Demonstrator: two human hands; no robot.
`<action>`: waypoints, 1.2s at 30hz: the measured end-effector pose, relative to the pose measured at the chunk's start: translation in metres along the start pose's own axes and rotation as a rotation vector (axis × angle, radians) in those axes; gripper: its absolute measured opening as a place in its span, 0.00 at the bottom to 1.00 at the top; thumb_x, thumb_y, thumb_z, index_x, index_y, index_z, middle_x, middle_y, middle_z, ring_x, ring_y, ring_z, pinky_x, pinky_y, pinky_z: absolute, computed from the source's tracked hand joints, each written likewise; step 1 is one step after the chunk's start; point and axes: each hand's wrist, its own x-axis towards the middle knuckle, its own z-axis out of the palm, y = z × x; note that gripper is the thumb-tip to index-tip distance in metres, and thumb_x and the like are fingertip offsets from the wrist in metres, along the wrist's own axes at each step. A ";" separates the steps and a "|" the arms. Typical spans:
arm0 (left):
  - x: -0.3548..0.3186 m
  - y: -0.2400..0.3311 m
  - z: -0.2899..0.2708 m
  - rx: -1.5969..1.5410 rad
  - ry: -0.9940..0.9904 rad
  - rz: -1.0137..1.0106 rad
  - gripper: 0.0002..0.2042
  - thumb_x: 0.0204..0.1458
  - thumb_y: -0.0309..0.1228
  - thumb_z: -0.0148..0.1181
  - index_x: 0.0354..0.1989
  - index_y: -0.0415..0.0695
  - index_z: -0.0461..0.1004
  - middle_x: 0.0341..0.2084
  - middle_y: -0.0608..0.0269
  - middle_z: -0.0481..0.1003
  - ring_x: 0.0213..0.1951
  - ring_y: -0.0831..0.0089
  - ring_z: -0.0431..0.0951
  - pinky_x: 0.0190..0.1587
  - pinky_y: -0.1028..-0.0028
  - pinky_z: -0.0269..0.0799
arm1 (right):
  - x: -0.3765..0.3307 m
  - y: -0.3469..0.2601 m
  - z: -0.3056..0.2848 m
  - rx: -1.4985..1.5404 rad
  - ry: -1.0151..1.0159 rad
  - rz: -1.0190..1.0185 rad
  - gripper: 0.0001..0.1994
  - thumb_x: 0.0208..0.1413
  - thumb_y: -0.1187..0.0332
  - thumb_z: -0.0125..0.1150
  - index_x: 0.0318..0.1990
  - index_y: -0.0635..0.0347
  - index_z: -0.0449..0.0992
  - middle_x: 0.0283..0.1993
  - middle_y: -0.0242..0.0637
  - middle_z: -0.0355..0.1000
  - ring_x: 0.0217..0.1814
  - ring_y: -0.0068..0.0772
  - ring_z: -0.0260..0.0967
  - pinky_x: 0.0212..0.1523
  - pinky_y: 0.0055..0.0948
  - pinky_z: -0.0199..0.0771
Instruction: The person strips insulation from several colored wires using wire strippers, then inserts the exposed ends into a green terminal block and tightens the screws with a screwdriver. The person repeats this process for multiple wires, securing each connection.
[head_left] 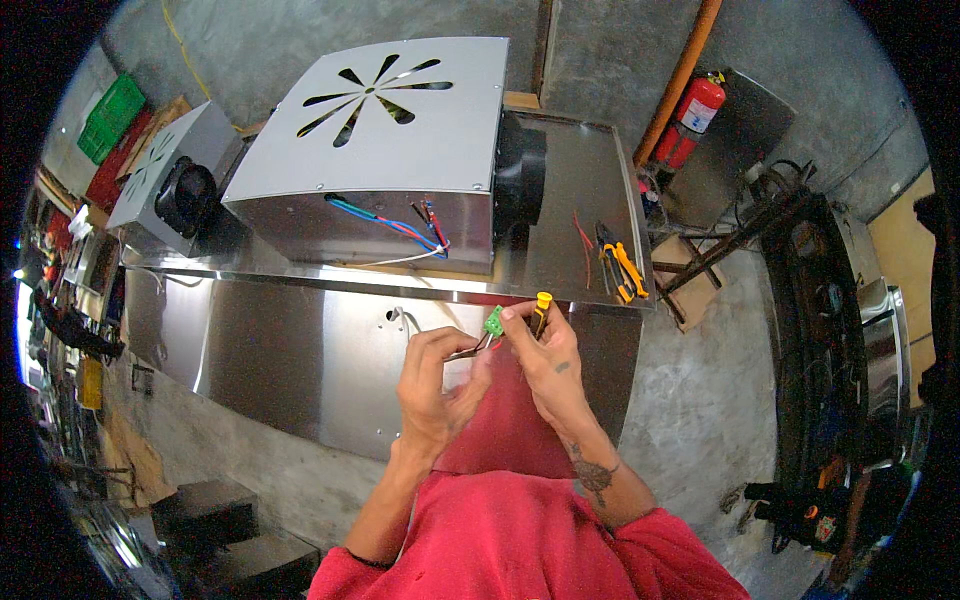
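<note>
In front of my chest, my right hand (545, 362) pinches a small green terminal block (493, 322) between thumb and fingertip. The same hand also keeps a screwdriver (543, 302) with a yellow-tipped handle tucked in its fingers. My left hand (430, 385) is closed on thin red and black wires (486, 341), which run up to the lower side of the block. Whether the wire ends sit inside the block is too small to tell. Beyond my hands stands a large grey metal box (390, 140), with a bundle of blue, red and black wires (400, 227) coming out of its front.
The metal bench (570, 170) carries orange-handled pliers (630, 270), dark-handled pliers (606, 255) and loose red wire (584, 240) at its right end. A smaller grey box (160, 175) with a black round duct is at left. A fire extinguisher (692, 118) stands behind, right.
</note>
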 end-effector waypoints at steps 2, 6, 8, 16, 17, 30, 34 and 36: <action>-0.001 0.003 0.001 0.058 -0.038 0.024 0.18 0.47 0.17 0.75 0.46 0.42 0.78 0.40 0.57 0.78 0.40 0.60 0.80 0.41 0.68 0.79 | -0.001 0.002 0.002 0.008 -0.005 -0.031 0.12 0.68 0.61 0.69 0.46 0.61 0.77 0.40 0.30 0.76 0.42 0.21 0.69 0.48 0.26 0.71; -0.005 0.000 0.003 0.118 -0.065 0.078 0.17 0.47 0.18 0.75 0.46 0.42 0.79 0.40 0.56 0.78 0.40 0.61 0.80 0.41 0.68 0.78 | -0.002 0.001 0.002 -0.017 -0.007 -0.047 0.12 0.68 0.61 0.69 0.46 0.61 0.77 0.39 0.30 0.76 0.40 0.21 0.70 0.46 0.26 0.72; -0.003 0.001 0.004 0.099 -0.042 0.070 0.16 0.49 0.18 0.75 0.46 0.41 0.79 0.39 0.57 0.79 0.40 0.63 0.80 0.42 0.69 0.78 | -0.002 0.000 0.004 0.022 0.005 -0.045 0.12 0.69 0.62 0.68 0.45 0.61 0.77 0.39 0.30 0.76 0.41 0.20 0.70 0.45 0.25 0.72; 0.007 0.003 -0.010 -0.302 0.030 -0.581 0.10 0.64 0.30 0.70 0.47 0.36 0.82 0.39 0.62 0.85 0.42 0.77 0.81 0.51 0.74 0.76 | -0.003 0.007 -0.001 -0.043 -0.047 -0.044 0.10 0.70 0.63 0.65 0.45 0.61 0.76 0.41 0.34 0.78 0.38 0.25 0.74 0.42 0.29 0.75; 0.007 0.001 -0.011 -0.359 0.018 -0.620 0.10 0.64 0.30 0.69 0.48 0.36 0.82 0.39 0.61 0.84 0.43 0.76 0.82 0.51 0.74 0.76 | -0.004 0.008 -0.001 -0.043 -0.063 -0.043 0.10 0.70 0.63 0.65 0.45 0.61 0.76 0.41 0.36 0.78 0.38 0.27 0.75 0.42 0.30 0.75; 0.017 -0.002 -0.036 -0.403 -0.300 -0.653 0.11 0.64 0.32 0.69 0.47 0.36 0.84 0.39 0.62 0.85 0.41 0.76 0.82 0.50 0.73 0.77 | 0.011 -0.056 -0.024 -0.643 -0.467 -0.727 0.19 0.55 0.80 0.67 0.55 0.56 0.82 0.54 0.42 0.76 0.55 0.42 0.77 0.58 0.40 0.78; 0.020 0.000 -0.041 -0.389 -0.369 -0.637 0.11 0.64 0.32 0.69 0.46 0.36 0.84 0.39 0.62 0.85 0.40 0.76 0.82 0.49 0.73 0.77 | 0.016 -0.055 -0.023 -0.667 -0.614 -0.831 0.26 0.45 0.86 0.62 0.55 0.59 0.80 0.51 0.43 0.77 0.53 0.50 0.76 0.59 0.43 0.75; 0.020 -0.002 -0.043 -0.374 -0.399 -0.619 0.10 0.64 0.31 0.69 0.46 0.36 0.84 0.38 0.61 0.86 0.40 0.76 0.83 0.48 0.72 0.78 | 0.017 -0.052 -0.025 -0.665 -0.638 -0.826 0.22 0.47 0.84 0.64 0.52 0.61 0.80 0.49 0.42 0.78 0.52 0.48 0.76 0.56 0.44 0.76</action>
